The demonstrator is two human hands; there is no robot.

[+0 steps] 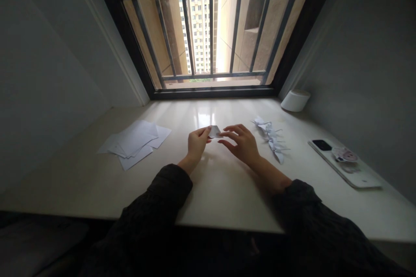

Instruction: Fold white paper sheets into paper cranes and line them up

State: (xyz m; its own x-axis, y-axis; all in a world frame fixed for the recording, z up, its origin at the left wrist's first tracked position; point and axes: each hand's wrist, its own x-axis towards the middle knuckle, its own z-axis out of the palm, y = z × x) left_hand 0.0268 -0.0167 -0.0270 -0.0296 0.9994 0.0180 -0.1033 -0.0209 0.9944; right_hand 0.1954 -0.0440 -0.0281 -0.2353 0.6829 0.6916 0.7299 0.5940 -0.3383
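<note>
A small folded piece of white paper (215,131) is held up over the table, in front of the window. My left hand (197,142) pinches it at its left edge between thumb and fingers. At the paper's right side is my right hand (242,142), its fingers spread and the fingertips at or very near the edge; whether they touch it I cannot tell. Several folded paper cranes (269,135) lie in a row just right of my right hand. To the left is a loose stack of white paper sheets (138,138).
A phone (364,176) with a round pink grip on its back lies at the right. Behind it, a white cylindrical object (295,100) stands by the wall. The pale tabletop (224,199) ends at a near edge, and a barred window (211,34) closes the far side.
</note>
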